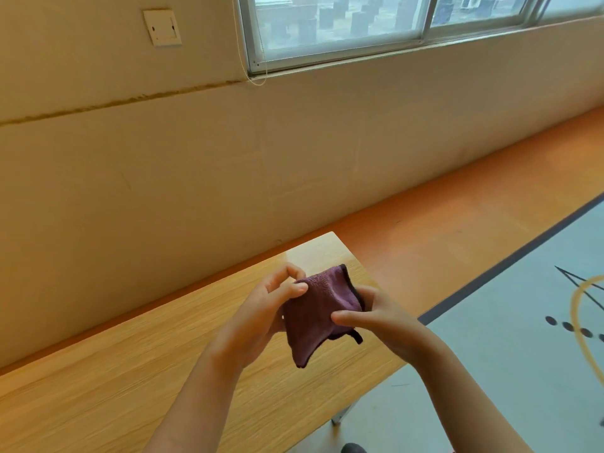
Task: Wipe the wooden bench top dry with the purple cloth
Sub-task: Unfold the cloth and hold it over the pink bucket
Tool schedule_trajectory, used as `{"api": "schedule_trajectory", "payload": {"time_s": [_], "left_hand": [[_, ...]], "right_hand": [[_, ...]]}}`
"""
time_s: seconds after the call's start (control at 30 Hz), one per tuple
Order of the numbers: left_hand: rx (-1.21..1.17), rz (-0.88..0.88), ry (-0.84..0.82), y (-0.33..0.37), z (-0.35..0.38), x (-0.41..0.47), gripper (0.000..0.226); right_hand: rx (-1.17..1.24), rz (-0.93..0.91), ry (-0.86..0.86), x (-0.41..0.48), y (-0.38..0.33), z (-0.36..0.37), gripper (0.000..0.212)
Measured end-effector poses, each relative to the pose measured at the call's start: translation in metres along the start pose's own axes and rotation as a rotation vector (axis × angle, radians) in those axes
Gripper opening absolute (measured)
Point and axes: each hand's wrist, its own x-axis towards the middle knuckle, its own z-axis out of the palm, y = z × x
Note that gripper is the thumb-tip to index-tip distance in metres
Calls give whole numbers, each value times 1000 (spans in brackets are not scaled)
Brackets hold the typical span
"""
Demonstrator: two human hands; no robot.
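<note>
Broadly: a pale wall (228, 158) fills most of the view, with a window (343, 24) high up and an orange floor (457, 207) running along its foot, next to a grey patch of flooring with painted marks. Below the wall, a long wooden desk (130, 371) lies against it, its far end cut square just beyond the hands. The grain is plain and nothing rests on the top. There is a bright sheen at the far corner, but I cannot tell wet from glare. Both arms reach in from the bottom edge. The left hand (261, 315) pinches the upper left edge of the purple cloth (313, 308) between thumb and fingertips. The right hand (382, 318) holds the cloth's right side, thumb laid across the front and fingers curled behind. The cloth is bunched or folded small and held up in the air over the desk's right end. It looks to be apart from the wood, with one corner hanging down and a dark loop sticking out near the right palm. Judgement: this is the preparing step, the cloth being gathered or folded into a pad, and no wiping contact has been made. Next move likely calls for settling the pad in one hand, lowering it flat onto the wood, then pressing evenly and stroking along the grain from one end, overlapping passes. Risk: a loose corner trailing and leaving streaks.
</note>
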Motion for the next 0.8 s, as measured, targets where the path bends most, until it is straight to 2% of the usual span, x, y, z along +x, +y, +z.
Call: {"api": "schedule_trajectory", "payload": {"time_s": [0.1,0.17,0.27,0.4,0.53,0.6,0.8], "left_hand": [[91,-45,29,-4,11,22,14],[43,-97,-8,-10,21,35,8],[-162,-210,-104,-26,39,49,33],[-261,-358,-210,-59,69,57,52],[-147,-357,-276,-80,107,65,50],[-104,-325,-308,-87,126,69,41],[144,-267,-366,-116,181,76,28]], "right_hand": [[15,-4,166,-9,-1,-9,30],[57,2,261,-20,-1,-15,28],[86,-16,401,-40,2,-24,22],[164,-20,599,-71,14,-39,20],[181,9,770,-103,30,-55,22],[186,36,829,-121,36,-63,19],[143,160,905,-180,66,-98,15]]}}
